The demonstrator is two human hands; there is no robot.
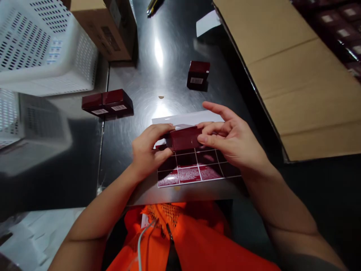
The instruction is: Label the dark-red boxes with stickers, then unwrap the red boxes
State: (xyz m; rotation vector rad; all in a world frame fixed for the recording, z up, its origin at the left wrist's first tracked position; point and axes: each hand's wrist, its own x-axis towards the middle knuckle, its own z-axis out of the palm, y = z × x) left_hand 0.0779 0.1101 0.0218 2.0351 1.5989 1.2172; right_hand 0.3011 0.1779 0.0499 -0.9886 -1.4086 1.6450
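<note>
A small dark red box (pixel 184 139) is held level between my two hands, just above a sheet of dark red stickers (pixel 188 174). My left hand (pixel 149 148) grips the box's left end between thumb and fingers. At its right end, my right hand (pixel 228 137) pinches the box with thumb and bent fingers, while the index finger stretches away. The sheet lies on the metal table, its far part white. Two similar red boxes (pixel 108 103) stand side by side to the left, and another red box (pixel 198 75) stands beyond my right hand.
White perforated baskets (pixel 76 71) stand at the left beside a brown carton (pixel 113 34). A large open carton's flap (pixel 296 75) covers the right, with several red boxes inside. A yellow-and-black tool (pixel 152 7) and white paper (pixel 208 23) lie at the back.
</note>
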